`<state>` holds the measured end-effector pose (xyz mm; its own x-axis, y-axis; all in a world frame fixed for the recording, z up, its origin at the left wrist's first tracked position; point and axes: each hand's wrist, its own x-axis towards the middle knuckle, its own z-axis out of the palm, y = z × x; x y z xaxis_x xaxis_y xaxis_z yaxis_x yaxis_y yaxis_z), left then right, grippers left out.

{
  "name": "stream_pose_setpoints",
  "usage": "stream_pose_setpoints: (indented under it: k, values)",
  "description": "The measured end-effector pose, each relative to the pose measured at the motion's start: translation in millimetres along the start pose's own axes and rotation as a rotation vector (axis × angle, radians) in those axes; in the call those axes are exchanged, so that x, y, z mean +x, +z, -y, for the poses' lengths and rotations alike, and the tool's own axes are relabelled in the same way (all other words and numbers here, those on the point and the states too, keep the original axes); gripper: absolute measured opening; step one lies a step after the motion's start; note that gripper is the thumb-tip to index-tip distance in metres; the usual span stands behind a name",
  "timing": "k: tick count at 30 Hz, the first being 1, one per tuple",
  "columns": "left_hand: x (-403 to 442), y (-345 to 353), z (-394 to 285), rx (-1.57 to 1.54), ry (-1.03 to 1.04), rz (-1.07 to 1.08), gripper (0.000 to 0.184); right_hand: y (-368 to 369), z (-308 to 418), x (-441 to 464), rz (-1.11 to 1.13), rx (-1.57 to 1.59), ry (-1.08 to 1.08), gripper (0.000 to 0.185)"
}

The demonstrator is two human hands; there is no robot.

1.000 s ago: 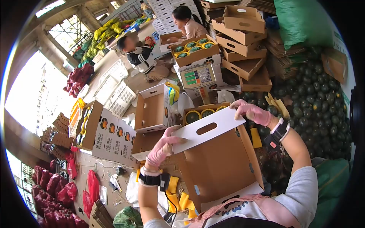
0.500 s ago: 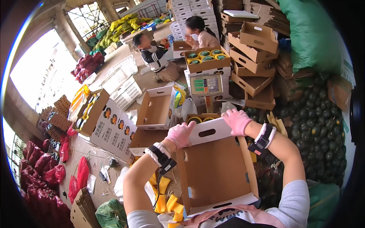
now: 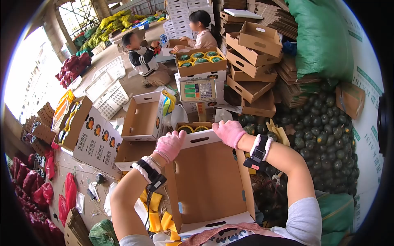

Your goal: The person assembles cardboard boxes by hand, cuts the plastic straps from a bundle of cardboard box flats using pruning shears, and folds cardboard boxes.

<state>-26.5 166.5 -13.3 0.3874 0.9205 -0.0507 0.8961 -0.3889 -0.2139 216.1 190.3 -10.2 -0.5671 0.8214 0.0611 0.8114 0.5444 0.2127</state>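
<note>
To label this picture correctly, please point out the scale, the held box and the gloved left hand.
Scale [image 3: 198, 90]: head view, display panel.
Held box [image 3: 211, 180]: head view, bare inner bottom.
Left hand [image 3: 169, 146]: head view, middle of pink glove.

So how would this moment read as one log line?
left hand: grips cardboard box, far left corner | right hand: grips same box, far right corner | digital scale: beyond box

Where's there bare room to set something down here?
Inside the nearest carton, the bottom lies bare between its walls. The open box left of the scale looks bare inside too. It's crowded at right, where dark round produce is heaped.
</note>
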Motion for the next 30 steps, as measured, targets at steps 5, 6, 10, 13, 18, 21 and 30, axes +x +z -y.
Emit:
stream_pose_setpoints:
  k: [5,6,10,13,18,21,30]
  values:
    - [-0.4,-10.9,-5.7,0.015,-0.004,0.034,0.029,8.4,-3.8,4.6,-0.012,0.013,-0.018,0.012]
    - [0.4,-9.9,-5.3,0.023,-0.003,0.039,0.03,6.7,-4.5,4.1,-0.005,0.008,-0.024,0.012]
    - [2.5,-12.4,-6.2,0.015,0.02,0.019,0.035,10.0,-6.7,1.8,-0.035,-0.018,-0.026,0.013]
    - [1.7,-8.7,-2.6,-0.003,0.01,0.02,0.052,2.8,-7.4,6.4,0.048,0.044,0.031,0.01]
    - [-49.7,-57.5,-18.8,-0.174,0.221,-0.225,0.081,12.1,-55.5,10.5,0.123,0.403,0.122,0.02]
    - [-86.0,-94.0,-40.6,-0.209,0.36,0.244,0.077,16.9,-86.3,18.5,0.062,0.709,0.381,0.019]
    - [-80.0,-2.9,2.4,-0.158,-0.085,0.139,0.021,-8.6,-53.8,61.3,-0.352,1.597,0.308,0.033]
